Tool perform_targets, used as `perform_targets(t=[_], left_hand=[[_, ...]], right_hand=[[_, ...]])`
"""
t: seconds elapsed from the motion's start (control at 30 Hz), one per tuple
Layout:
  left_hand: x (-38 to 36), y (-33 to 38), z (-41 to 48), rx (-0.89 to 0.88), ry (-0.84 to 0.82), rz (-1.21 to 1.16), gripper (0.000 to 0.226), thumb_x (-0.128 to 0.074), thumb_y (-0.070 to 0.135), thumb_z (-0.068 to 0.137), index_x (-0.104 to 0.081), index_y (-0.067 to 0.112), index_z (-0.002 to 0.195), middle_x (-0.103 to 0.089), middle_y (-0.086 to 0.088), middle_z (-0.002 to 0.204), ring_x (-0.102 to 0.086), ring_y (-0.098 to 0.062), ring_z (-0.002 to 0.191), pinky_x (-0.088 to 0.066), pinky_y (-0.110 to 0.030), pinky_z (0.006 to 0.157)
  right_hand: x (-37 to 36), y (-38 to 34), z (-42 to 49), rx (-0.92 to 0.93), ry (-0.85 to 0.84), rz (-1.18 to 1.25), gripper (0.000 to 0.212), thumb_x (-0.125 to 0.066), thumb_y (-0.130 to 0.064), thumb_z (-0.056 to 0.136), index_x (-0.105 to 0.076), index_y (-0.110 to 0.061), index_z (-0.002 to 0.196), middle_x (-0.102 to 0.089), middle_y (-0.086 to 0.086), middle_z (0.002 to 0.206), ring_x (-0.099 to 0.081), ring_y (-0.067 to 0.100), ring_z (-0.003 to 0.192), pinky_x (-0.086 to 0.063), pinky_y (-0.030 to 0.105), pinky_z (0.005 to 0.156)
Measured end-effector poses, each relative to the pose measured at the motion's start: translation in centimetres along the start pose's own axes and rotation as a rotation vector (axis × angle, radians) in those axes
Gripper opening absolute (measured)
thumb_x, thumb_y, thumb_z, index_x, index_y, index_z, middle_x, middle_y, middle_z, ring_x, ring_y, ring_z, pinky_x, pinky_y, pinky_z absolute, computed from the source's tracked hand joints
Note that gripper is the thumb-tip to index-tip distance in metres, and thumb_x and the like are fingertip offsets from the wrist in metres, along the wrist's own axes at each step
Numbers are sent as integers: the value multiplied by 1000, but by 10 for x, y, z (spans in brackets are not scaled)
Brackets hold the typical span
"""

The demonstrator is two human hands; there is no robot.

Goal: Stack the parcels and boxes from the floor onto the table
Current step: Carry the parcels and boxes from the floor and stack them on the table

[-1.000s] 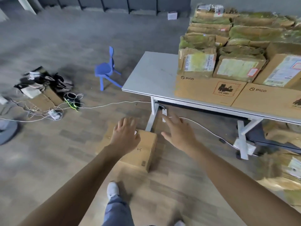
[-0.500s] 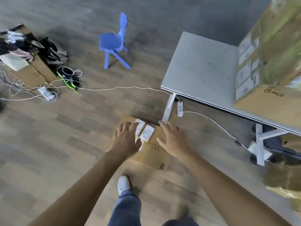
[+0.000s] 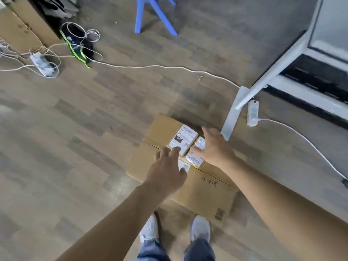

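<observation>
– Wood-plank flooring (image 3: 75, 129), grey-brown, fills most of the view, and a white cable (image 3: 150, 66) runs across it. What is lying on it?

– One brown cardboard box (image 3: 205, 191), flat on the floor, just beside the white foot of the counter (image 3: 233, 113). White shipping labels (image 3: 183, 139) are stuck on its top face, a seam crosses the lid, and some handwriting sits nearer the person.

– And the hands?

– Both are over the box top, with fingers straight and spread wide, gripping nothing. The left hand (image 3: 165, 172) is over the middle of the lid, its fingertips at the edge of the labels. The right hand (image 3: 216, 147) is over the far right part, with its thumb pointing across the labels. I cannot tell whether the palms press on the cardboard or hang just above it.

– Where does the person stand?

– At the near edge of the box. Two pale grey shoes (image 3: 149, 228) and the cuffs of blue jeans (image 3: 154, 249) show at the bottom, toes close to the cardboard.

– What else is around?

– A white power strip (image 3: 252, 113) lies next to the counter foot, and its cord trails off to the right. The counter's pale top shows in the upper right corner. The legs of a blue plastic chair (image 3: 150, 14) stand at the top, well apart from the box. At the upper left are a tangle of white cords (image 3: 45, 59), a black item with neon green stripes (image 3: 79, 44), and a carton (image 3: 18, 32).
</observation>
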State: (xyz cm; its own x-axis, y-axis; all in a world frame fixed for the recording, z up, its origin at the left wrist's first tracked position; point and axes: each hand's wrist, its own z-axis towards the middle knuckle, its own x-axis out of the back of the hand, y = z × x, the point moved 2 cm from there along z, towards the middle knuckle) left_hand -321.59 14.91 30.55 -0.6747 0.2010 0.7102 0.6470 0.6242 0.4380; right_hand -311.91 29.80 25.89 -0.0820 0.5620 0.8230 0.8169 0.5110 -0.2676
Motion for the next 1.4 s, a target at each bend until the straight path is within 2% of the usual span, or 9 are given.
perform_targets(t=[0.17, 0.33, 0.5, 0.63, 0.7, 0.87, 1.03, 1.17, 1.4], left_hand=[[-82, -41, 88, 60, -93, -88, 61, -49, 28, 93, -18, 19, 145, -49, -14, 122, -48, -31, 113, -40, -36, 86], [-131, -73, 139, 267, -97, -394, 80, -52, 27, 89, 0, 29, 151, -48, 8, 73, -56, -15, 64, -44, -28, 51], [-143, -85, 151, 336, -32, -695, 82, -56, 22, 82, -11, 44, 146, -56, 15, 95, -63, -20, 76, -51, -33, 62], [-131, -80, 134, 329, -6, -870, 77, -64, 31, 80, -22, 46, 142, -60, 12, 117, -63, -14, 94, -55, -44, 85], [-117, -74, 120, 319, 20, -936, 73, -63, 26, 82, -24, 48, 139, -60, 15, 117, -64, -11, 93, -56, -41, 79], [-59, -52, 61, 239, 53, -841, 71, -57, 20, 88, -15, 55, 134, -50, 10, 132, -60, -17, 105, -44, -22, 63], [31, -21, -18, 190, 145, -640, 68, -55, 23, 89, -18, 43, 143, -37, 6, 141, -49, -10, 111, -48, -36, 86], [107, 25, -80, 76, 151, -543, 69, -57, 20, 88, -22, 32, 146, -35, 1, 141, -48, -15, 115, -45, -42, 97], [167, 124, -147, -244, 122, -497, 60, -57, 25, 86, -32, 28, 141, -38, 3, 139, -45, -9, 116, -38, -25, 88]], right_hand=[[-81, 32, 82, 23, -27, -120, 76, -52, -56, 90, -27, -11, 146, -36, 9, 145, -41, 28, 131, -44, 43, 90], [-122, 54, 130, -78, -73, -6, 59, -56, -51, 90, -40, -11, 130, -53, 10, 130, -56, 31, 114, -49, 43, 90], [-126, 61, 135, -85, 25, 240, 45, -65, -46, 83, -41, -18, 108, -64, -5, 91, -65, 18, 72, -53, 33, 60], [-107, 49, 125, -127, -9, 489, 44, -66, -54, 73, -33, -35, 96, -58, -13, 81, -63, 10, 66, -46, 28, 50], [-86, 37, 114, -138, -22, 598, 46, -67, -59, 66, -34, -38, 89, -59, -13, 82, -63, 7, 64, -44, 25, 48], [-17, 6, 55, -105, -3, 813, 56, -75, -59, 52, -38, -40, 90, -59, -6, 102, -66, 6, 79, -52, 22, 54], [70, -25, -26, -47, 66, 835, 64, -77, -48, 55, -40, -43, 107, -54, -6, 116, -59, 8, 102, -52, 32, 86], [144, -40, -110, -70, 143, 866, 66, -78, -39, 61, -45, -36, 117, -53, -7, 121, -57, 8, 107, -50, 36, 93], [233, -26, -243, -135, 282, 808, 84, -84, -27, 68, -38, -31, 137, -44, -5, 132, -53, 6, 115, -43, 21, 97]])
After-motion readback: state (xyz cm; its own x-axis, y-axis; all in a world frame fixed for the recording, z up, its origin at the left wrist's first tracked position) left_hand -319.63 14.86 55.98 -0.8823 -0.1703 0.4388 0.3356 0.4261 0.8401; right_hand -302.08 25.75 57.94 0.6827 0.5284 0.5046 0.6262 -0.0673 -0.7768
